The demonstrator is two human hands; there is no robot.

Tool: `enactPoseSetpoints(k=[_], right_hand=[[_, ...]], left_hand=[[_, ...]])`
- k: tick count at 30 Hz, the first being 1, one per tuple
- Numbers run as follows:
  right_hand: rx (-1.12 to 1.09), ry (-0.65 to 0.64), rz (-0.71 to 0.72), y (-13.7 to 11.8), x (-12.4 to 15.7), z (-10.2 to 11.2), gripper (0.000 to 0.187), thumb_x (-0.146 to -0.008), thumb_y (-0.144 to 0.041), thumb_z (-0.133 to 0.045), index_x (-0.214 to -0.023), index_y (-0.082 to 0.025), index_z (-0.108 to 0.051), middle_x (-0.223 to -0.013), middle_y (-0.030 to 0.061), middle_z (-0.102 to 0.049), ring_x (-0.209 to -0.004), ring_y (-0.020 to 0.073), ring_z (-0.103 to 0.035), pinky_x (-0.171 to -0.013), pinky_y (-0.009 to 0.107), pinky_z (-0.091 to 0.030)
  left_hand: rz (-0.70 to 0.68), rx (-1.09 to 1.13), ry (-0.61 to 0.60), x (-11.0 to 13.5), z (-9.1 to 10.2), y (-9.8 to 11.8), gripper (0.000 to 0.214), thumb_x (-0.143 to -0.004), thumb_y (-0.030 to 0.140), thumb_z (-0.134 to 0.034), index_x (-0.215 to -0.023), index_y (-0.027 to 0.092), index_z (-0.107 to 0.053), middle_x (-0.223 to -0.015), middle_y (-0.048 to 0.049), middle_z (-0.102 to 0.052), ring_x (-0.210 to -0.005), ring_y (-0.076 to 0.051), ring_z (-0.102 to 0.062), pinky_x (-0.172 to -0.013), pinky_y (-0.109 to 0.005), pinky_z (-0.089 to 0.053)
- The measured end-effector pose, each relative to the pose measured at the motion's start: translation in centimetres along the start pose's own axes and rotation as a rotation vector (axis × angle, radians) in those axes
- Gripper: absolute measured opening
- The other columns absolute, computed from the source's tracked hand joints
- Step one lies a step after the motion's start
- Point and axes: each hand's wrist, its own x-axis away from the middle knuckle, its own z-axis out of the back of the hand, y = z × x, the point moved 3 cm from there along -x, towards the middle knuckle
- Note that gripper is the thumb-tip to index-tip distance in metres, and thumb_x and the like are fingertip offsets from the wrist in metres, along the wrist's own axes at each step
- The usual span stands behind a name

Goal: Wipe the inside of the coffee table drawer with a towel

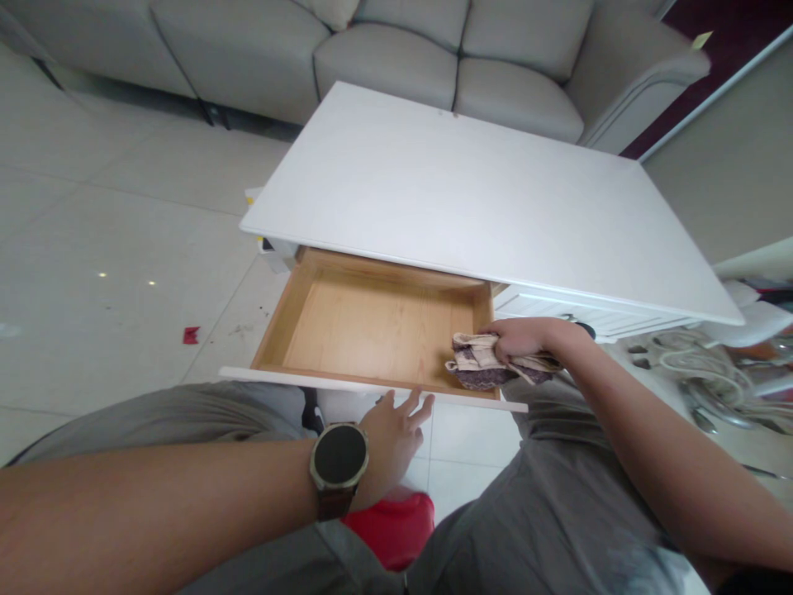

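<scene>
A wooden drawer (372,318) is pulled out from the white coffee table (471,198), and its pale wood bottom is bare. My left hand (396,438), with a watch on its wrist, is at the outside of the drawer's white front. Its fingers are spread, with the tips near the top edge. Bunched in my right hand (526,337) is a brown and beige cloth (480,364). That hand holds it over the drawer's right front corner, and the cloth overlaps the right side wall.
A grey sofa (396,70) stands behind the table. On the right lie coiled cables (700,372) and other clutter. A red scrap (191,335) is on the tiled floor at left. Something red (396,529) sits below, between my legs.
</scene>
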Motion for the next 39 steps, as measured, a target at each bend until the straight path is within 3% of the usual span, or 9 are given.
enactPoseSetpoints(k=[28, 39], right_hand=[[-0.015, 0.009, 0.01, 0.11, -0.12, -0.13, 0.074, -0.054, -0.021, -0.063, -0.128, -0.021, -0.07, -0.115, 0.0123, -0.075, -0.1, 0.0318, -0.071, -0.072, 0.034, -0.051], [-0.01, 0.009, 0.01, 0.28, -0.27, -0.22, 0.075, -0.054, -0.021, -0.063, -0.129, -0.019, -0.069, -0.117, 0.0133, -0.075, -0.1, 0.032, -0.071, -0.073, 0.035, -0.052]], left_hand=[[-0.022, -0.04, -0.112, -0.23, 0.71, 0.08, 0.032, -0.104, 0.022, -0.049, -0.107, 0.022, -0.082, -0.164, -0.0081, -0.05, -0.148, -0.03, -0.051, -0.103, -0.045, -0.053], [-0.013, -0.026, -0.023, -0.13, -0.02, 0.11, 0.025, -0.101, 0.022, -0.057, -0.102, 0.022, -0.082, -0.16, -0.0077, -0.055, -0.144, -0.031, -0.055, -0.102, -0.047, -0.056]])
